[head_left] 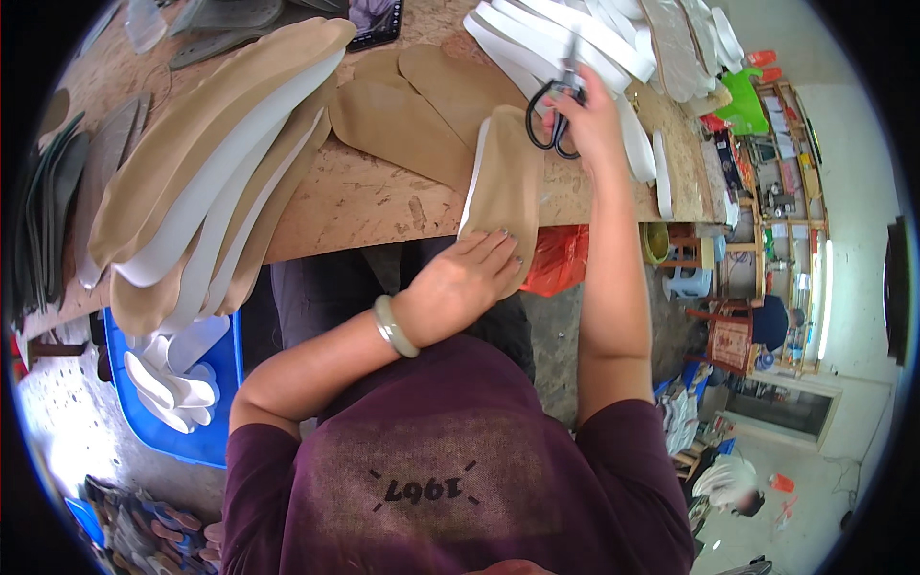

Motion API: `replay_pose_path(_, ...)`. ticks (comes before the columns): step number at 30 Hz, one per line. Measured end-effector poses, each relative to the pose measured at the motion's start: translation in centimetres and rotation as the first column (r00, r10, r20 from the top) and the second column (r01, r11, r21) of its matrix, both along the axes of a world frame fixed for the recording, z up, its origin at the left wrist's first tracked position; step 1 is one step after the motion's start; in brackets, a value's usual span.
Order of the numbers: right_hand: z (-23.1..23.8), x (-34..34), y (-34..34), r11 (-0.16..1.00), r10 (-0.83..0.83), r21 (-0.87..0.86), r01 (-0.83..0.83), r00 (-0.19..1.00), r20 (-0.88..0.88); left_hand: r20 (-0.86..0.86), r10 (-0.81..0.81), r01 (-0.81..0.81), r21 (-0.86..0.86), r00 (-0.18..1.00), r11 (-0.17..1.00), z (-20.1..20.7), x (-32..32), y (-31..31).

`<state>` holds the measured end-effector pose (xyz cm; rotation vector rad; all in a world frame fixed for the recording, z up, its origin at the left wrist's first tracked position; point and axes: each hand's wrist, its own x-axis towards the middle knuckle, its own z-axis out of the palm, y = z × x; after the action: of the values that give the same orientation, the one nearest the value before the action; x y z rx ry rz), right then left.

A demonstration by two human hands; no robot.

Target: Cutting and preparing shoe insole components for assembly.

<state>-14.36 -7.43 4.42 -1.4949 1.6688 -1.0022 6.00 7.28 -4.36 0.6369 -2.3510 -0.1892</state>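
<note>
A tan-topped insole with a white side edge (508,172) extends from the tabletop out past its front edge. My left hand (465,287) grips its near end, fingers laid across the tan face and the thumb out of sight. Beyond the insole's far end, to the right, my right hand (596,120) holds black-handled scissors (569,72), blades pointing away from me. Flat brown insole-shaped sheets (402,125) lie just left of the insole. White insoles (575,38) are piled behind and beside the scissors.
A large fanned stack of tan and white insoles (211,163) leans over the table's left front edge. Below it, a blue bin (172,446) holds white pieces. Dark grey pieces (62,201) stand farther left. A red bag (556,259) hangs under the table. Another person (728,484) is at far right.
</note>
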Motion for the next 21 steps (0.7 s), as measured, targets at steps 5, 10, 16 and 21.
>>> replay_pose_path(5,-0.7,-1.4,4.7,0.941,0.011,-0.331,0.075,0.969,0.249,0.157,-0.107,0.068,0.237,0.982,0.969,4.3,4.9,-0.9)
replay_pose_path(10,-1.2,-0.3,7.4,0.945,0.138,-0.325,-0.040,0.949,0.284,0.176,0.137,-0.182,0.270,0.975,0.946,5.7,0.7,-1.3)
replay_pose_path(16,-5.2,-0.1,8.7,0.920,0.264,-0.333,-0.206,0.955,0.139,0.302,0.303,-0.341,0.081,0.904,0.937,2.8,-2.0,-1.0)
replay_pose_path(21,-5.9,-3.3,4.7,0.890,0.109,-0.444,-0.103,0.994,-0.012,0.314,0.264,-0.308,0.097,0.912,0.946,2.8,-1.9,-0.9)
